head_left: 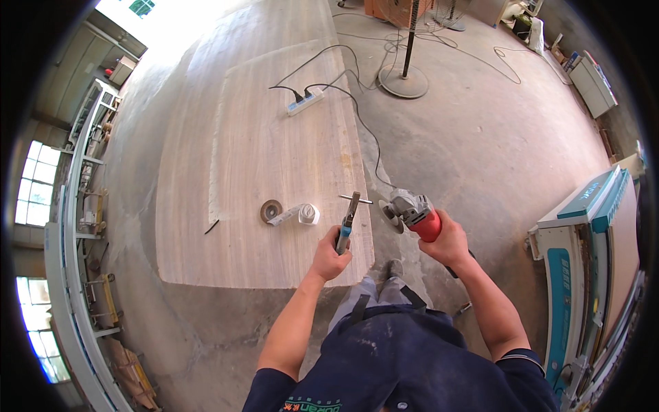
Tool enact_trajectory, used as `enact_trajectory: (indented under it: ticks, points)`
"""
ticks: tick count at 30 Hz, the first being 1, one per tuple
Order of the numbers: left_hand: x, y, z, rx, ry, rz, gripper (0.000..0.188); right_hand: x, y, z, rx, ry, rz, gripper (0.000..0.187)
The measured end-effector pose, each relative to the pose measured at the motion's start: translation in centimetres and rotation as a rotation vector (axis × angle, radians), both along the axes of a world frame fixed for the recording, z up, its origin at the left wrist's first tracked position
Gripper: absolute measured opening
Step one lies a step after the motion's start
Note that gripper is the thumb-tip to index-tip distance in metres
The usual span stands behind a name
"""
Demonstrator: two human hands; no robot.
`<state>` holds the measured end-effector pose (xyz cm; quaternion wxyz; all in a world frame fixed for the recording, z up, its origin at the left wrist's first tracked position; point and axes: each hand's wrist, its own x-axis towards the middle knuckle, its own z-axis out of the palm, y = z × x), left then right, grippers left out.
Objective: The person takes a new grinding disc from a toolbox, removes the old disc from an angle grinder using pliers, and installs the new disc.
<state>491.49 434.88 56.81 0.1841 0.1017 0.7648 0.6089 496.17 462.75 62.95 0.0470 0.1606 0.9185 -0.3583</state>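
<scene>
My left hand (331,257) is closed around the blue handle of a pliers-like tool (348,221), above the slab's near right corner. A thin metal rod (366,201) lies crosswise at the tool's far end. In my right hand (447,242) is a red and grey angle grinder (428,225), held beyond the slab's right edge. Its disc (390,217) faces left toward the rod, apart from it. Whether the disc is spinning, I cannot tell. On the slab left of my left hand lie a brown grinding disc (271,211) and a white tape roll (309,213) with a loose strip.
The large wood-grained slab (192,172) stretches away from me. A power strip (307,102) on it feeds the grinder's cord. Farther right stands a round-based pole (403,82) among cables. Panels (566,281) lean at the right; a long metal frame (68,261) runs along the left.
</scene>
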Motion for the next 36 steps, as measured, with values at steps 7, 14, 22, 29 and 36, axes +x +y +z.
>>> enact_trajectory:
  ticks: [7,14,22,29,36]
  points:
    - [0.1,1.8,0.2,0.021,0.009,-0.01,0.026,0.1,2.2,-0.1,-0.016,-0.017,0.003,0.058]
    - [0.0,3.3,0.5,0.032,-0.014,-0.056,0.02,0.6,4.0,-0.2,-0.061,-0.026,-0.01,0.058]
    - [-0.1,4.5,0.3,0.065,0.004,-0.066,0.025,1.0,5.1,-0.2,-0.086,-0.041,-0.014,0.059]
    - [0.0,5.6,0.5,0.089,-0.071,-0.058,0.02,1.4,5.3,0.0,-0.104,0.002,-0.053,0.057]
    - [1.0,8.3,4.0,0.365,-0.737,0.114,0.023,1.4,5.4,-1.0,0.01,0.084,-0.113,0.051]
